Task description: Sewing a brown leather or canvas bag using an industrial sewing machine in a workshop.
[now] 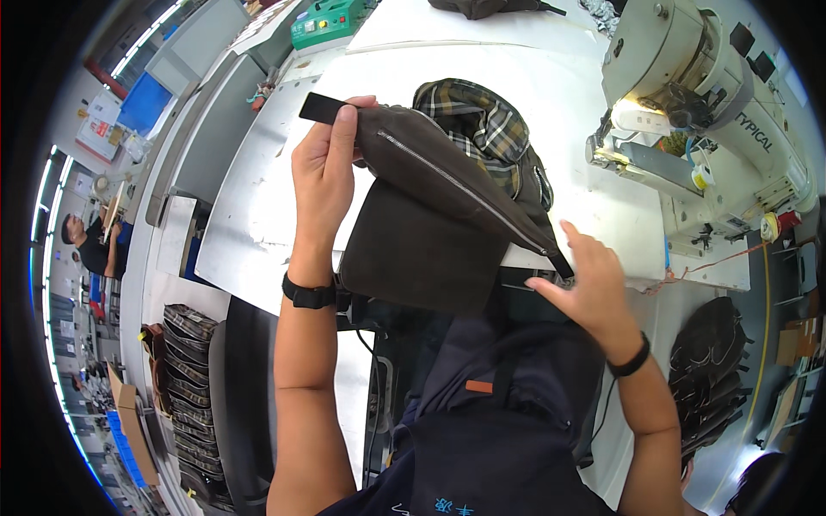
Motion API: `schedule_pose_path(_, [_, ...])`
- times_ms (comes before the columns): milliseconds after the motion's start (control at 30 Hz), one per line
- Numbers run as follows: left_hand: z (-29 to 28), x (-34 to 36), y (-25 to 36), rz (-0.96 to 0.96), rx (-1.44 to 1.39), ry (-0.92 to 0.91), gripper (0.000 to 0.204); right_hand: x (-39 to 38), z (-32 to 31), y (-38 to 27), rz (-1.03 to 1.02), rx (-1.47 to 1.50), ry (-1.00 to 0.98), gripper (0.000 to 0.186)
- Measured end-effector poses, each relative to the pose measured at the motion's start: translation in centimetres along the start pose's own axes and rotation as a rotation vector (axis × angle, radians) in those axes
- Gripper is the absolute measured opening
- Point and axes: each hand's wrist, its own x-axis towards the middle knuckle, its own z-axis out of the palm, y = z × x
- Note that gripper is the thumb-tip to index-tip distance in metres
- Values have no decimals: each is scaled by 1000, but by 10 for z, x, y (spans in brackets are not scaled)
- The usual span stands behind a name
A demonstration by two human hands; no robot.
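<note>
- The dark brown bag piece (pixel 422 249) lies in the centre of the frame, partly on the white table (pixel 258 198) and overhanging its near edge toward the person's lap.
- The left hand (pixel 325 168), at upper centre-left, has its thumb and fingers closed in a pinch on the piece's upper left end, beside a black tab (pixel 321 108).
- The right hand (pixel 598 279), right of centre, is spread, thumb well away from the fingers; it stands at the zip's lower end around a second black tab (pixel 561 265), with no firm hold visible. Whether it touches the tab, I cannot tell.
- Done, as far as it shows: the silver zip (pixel 460 182) runs slantwise across the brown panel, apparently set in along its length and closed, and both tabs appear attached at its ends.
- Seemingly left: the piece looks like an unfinished bag, its plaid lining (pixel 465 107) bunched outside at upper centre and the broad brown panel hanging loose below. Which seams remain unsewn is hidden.
- The sewing machine (pixel 731 120) at upper right stands apart from the piece, its lamp lit.
- Containers: the bag's inside is hidden, so its contents cannot be told. A blue bin (pixel 144 105) at upper left and cardboard boxes (pixel 798 340) at far right show no readable contents.
</note>
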Motion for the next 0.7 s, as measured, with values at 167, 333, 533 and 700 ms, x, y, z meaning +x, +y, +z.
schedule_pose_path(167, [-1, 12, 23, 5, -19, -79, 42, 4, 26, 11, 48, -193, -92, 53])
schedule_pose_path(333, [-16, 41, 48, 29, -42, -127, 46, 12, -40, -16, -49, 87, -33, 23])
schedule_pose_path(533, [2, 51, 19, -185, -131, -318, 45, -13, -101, -63, 36, 259, -102, 23])
schedule_pose_path(700, [18, 49, -18, -316, 9, -536, 46, -43, -59, -53, 138, 213, -62, 24])
